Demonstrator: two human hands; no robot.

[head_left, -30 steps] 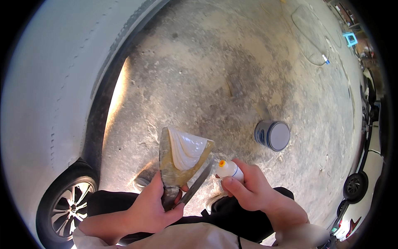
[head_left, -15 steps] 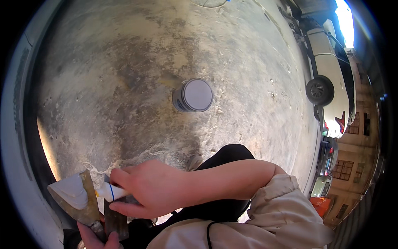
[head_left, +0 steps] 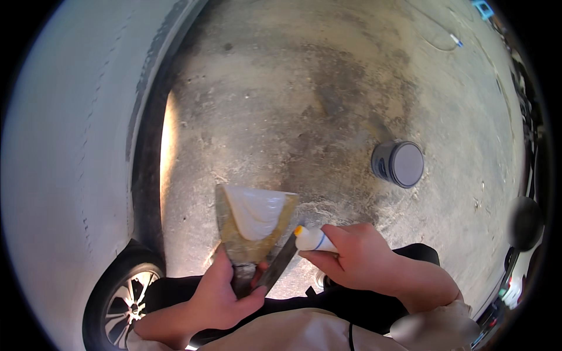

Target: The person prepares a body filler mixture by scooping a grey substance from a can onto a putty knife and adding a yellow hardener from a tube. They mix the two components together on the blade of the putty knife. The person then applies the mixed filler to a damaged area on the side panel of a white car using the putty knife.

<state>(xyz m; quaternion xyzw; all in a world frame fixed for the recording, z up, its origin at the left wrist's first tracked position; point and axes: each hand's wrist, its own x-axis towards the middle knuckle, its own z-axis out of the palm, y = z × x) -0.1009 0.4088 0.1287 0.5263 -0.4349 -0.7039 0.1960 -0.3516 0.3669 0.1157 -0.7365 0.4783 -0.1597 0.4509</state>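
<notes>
My left hand [head_left: 225, 292] is closed around the lower part of a wide putty knife [head_left: 249, 253]. A thick layer of white paste [head_left: 254, 213] covers the far part of its blade. A second, narrower dark scraper [head_left: 280, 263] sticks out from the same hand, slanting up to the right. In my right hand [head_left: 363, 257] is a white squeeze tube [head_left: 311, 240] with a blue band. Its orange-yellow tip points left, close beside the end of the dark scraper and apart from the white paste. Part of the tube is hidden in my fingers.
A grey lidded can [head_left: 408, 164] stands on the rough concrete floor [head_left: 263, 128] ahead to the right. Along the left runs a pale vehicle body [head_left: 64, 146] with a wheel [head_left: 126, 304]. A thin hose [head_left: 436, 47] lies at the far right. Parked vehicles line the right rim.
My view has swung left, so the vehicle's wheel now shows. Both hands sit nearer the middle. The tube has come off the wide knife's side, and the blade now points away from me.
</notes>
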